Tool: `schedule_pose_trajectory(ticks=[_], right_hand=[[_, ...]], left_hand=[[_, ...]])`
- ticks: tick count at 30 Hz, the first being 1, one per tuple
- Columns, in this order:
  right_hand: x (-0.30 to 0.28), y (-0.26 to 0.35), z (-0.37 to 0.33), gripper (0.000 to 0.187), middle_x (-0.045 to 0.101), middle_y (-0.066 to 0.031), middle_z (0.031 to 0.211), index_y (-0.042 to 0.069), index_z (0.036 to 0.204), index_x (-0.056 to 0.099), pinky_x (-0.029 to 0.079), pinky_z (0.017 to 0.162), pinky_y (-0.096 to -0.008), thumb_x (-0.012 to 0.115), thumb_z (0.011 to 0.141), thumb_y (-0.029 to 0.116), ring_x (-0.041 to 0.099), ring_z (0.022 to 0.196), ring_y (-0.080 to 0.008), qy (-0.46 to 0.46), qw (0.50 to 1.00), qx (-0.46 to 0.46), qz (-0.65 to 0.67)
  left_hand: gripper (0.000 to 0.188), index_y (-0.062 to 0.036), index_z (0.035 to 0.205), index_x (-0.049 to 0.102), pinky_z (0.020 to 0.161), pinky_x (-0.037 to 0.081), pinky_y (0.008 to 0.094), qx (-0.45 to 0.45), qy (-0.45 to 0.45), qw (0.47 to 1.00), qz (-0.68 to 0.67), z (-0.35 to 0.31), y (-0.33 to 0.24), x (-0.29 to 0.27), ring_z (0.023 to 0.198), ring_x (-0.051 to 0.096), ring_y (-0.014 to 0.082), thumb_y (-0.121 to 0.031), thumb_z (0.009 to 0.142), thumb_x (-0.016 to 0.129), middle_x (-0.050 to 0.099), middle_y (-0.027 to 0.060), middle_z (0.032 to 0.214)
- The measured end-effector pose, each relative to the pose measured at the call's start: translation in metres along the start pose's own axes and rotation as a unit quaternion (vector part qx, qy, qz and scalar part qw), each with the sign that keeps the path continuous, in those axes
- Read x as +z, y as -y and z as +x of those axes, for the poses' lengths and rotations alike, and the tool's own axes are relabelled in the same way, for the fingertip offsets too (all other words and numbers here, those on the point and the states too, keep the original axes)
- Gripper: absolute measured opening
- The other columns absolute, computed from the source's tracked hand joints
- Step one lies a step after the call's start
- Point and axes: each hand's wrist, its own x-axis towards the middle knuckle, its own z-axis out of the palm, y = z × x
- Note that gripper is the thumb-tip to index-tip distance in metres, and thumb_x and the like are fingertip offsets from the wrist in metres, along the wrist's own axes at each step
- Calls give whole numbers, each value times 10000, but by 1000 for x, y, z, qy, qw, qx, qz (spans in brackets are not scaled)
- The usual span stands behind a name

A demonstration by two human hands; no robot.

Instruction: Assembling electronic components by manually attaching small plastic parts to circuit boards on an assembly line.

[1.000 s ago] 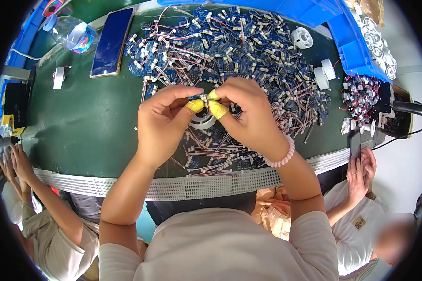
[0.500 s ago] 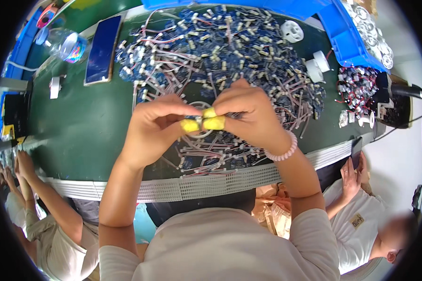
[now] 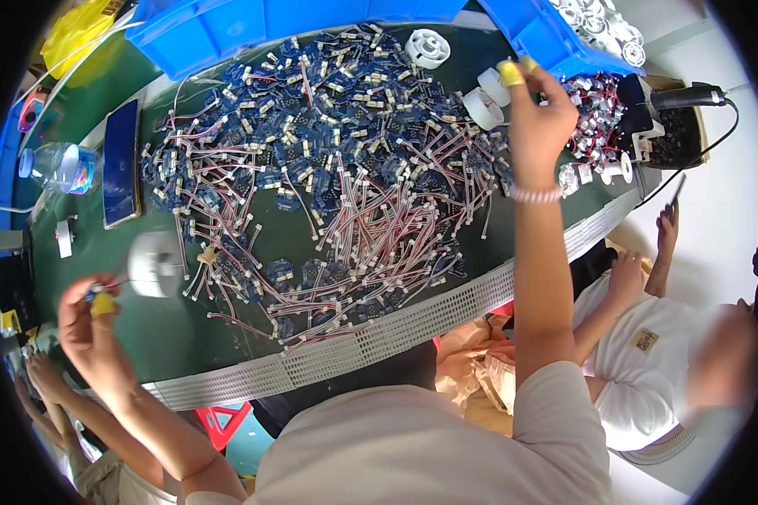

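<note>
My left hand (image 3: 101, 337), at the left of the green table, is closed in a pinch on a small blue circuit board (image 3: 95, 292). Beside it a white round plastic housing (image 3: 152, 263), blurred by motion, hangs in the air, seemingly joined to the board by a thin wire. Out at the far right, my right hand (image 3: 541, 126) is raised near two white round housings (image 3: 483, 108). Its thumb and forefinger, wrapped in yellow tape, stand slightly apart with nothing visible between them. A large pile of blue circuit boards (image 3: 312, 109) with white-and-red cables (image 3: 387, 219) covers the table's middle.
Blue bins (image 3: 295, 29) line the back; white plastic parts (image 3: 602, 25) fill the right one. A phone (image 3: 122, 164) and a plastic bottle (image 3: 59, 168) lie at left. Small wired parts (image 3: 596, 109) lie at right. People sit on both sides. White mesh (image 3: 337, 358) edges the table.
My hands have parted from the middle: the left swung left with the board and white housing, the right went up and right, off the piece. The whole view has shifted too.
</note>
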Motion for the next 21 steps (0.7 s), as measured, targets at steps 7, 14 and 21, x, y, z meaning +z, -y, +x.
schedule_pose_trajectory(ticks=[7,14,21], right_hand=[[12,-83,19,116,683,-54,798,-17,899,696,470,623,-212,663,798,30,592,680,-72,72,977,96,176],[-1,16,-6,142,639,-46,821,-18,998,611,458,663,-202,549,880,32,574,699,-75,80,907,86,404],[20,93,-73,150,623,-26,889,-3,1017,595,461,667,-191,567,871,15,569,739,-61,275,816,154,485]], left_hand=[[271,-6,1118,577,824,449,260,-31,-102,958,265,34,84,-56,958,580,146,-31,849,584,620,90,1054],[257,-36,959,651,813,464,358,180,73,942,273,16,-4,104,918,601,285,36,712,641,642,126,963],[205,-57,875,650,672,490,368,151,204,915,313,24,4,186,849,577,267,-144,699,709,599,74,884]])
